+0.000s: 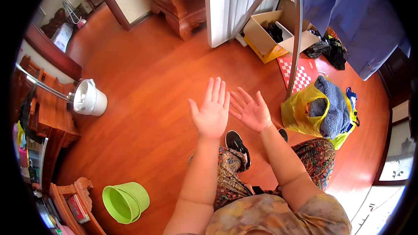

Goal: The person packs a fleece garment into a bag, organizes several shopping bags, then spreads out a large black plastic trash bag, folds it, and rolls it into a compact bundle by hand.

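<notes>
Both of my hands are raised above the reddish wooden floor (143,87), palms showing. My left hand (211,113) has its fingers stretched upward and its thumb out to the left; nothing is in it. Close beside it on the right, my right hand (253,111) tilts toward the left with its fingers spread and holds nothing. The fingertips of the two come very near each other; whether they touch, I cannot tell. Below them show a black shoe (237,146) and my patterned trousers (228,169).
A yellow bag (300,113) with a blue-grey fluffy cloth (333,104) stands right, near an open cardboard box (265,21) and a red-and-white checked board (300,75). At left are a white bucket (96,100), green baskets (119,202) and wooden furniture (52,111). A metal pole (297,35) rises at right.
</notes>
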Demonstrator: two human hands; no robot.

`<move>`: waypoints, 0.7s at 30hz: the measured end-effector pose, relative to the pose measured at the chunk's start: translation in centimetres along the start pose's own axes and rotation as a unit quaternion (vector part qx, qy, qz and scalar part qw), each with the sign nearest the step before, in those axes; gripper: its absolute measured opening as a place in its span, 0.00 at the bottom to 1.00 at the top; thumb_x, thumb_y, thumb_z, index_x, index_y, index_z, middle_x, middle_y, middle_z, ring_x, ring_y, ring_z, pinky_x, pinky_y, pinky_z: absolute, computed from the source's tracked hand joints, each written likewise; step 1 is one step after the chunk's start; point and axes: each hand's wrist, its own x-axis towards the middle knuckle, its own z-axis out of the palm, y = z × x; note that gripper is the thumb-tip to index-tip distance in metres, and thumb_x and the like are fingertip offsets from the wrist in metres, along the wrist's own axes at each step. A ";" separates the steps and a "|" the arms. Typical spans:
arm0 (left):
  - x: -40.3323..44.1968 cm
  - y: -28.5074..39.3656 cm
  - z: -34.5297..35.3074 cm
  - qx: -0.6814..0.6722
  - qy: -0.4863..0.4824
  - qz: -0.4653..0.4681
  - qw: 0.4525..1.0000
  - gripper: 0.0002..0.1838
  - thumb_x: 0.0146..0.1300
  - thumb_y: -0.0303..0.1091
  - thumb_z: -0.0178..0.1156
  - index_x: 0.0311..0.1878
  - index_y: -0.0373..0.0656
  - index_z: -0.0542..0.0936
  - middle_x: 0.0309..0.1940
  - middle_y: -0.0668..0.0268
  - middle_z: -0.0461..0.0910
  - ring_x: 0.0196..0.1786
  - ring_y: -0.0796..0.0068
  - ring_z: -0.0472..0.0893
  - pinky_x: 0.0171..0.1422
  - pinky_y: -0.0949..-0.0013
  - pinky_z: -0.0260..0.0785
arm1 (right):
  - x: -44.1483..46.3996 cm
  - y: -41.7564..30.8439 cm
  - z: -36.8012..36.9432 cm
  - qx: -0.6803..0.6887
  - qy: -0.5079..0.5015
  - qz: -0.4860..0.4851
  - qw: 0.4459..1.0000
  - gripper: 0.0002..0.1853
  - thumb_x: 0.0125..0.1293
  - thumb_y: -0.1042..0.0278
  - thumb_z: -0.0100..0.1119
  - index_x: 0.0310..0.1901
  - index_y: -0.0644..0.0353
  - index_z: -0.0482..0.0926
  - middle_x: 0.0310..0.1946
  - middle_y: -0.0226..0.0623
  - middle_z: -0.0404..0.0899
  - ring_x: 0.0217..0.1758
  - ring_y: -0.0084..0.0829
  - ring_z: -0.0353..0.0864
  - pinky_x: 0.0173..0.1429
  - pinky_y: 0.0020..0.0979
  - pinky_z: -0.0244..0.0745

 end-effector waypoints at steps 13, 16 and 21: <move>-2.5 -3.3 2.4 0.817 0.115 -0.041 0.563 0.30 0.60 0.54 0.32 0.63 0.53 0.47 0.64 0.60 0.43 0.66 0.64 0.43 0.63 0.48 0.32 | -2.8 0.6 11.8 -0.045 -0.312 0.051 0.948 0.26 0.63 0.52 0.34 0.57 0.62 0.56 0.59 0.40 0.54 0.62 0.36 0.52 0.64 0.35 0.45; -0.1 -7.5 -5.4 0.621 0.194 -0.035 0.758 0.32 0.59 0.58 0.32 0.64 0.52 0.45 0.64 0.59 0.42 0.66 0.65 0.43 0.64 0.49 0.33 | -4.4 2.1 14.9 -0.431 -0.050 -0.312 0.845 0.26 0.64 0.53 0.30 0.57 0.63 0.56 0.60 0.40 0.52 0.63 0.34 0.51 0.65 0.35 0.44; -1.4 -5.4 -4.1 0.086 -0.045 -0.179 0.979 0.38 0.53 0.67 0.31 0.62 0.53 0.51 0.63 0.61 0.48 0.64 0.62 0.48 0.63 0.58 0.42 | -3.3 2.8 4.4 -0.894 -0.126 -0.302 0.306 0.31 0.61 0.47 0.31 0.57 0.65 0.56 0.60 0.43 0.53 0.64 0.34 0.49 0.64 0.36 0.43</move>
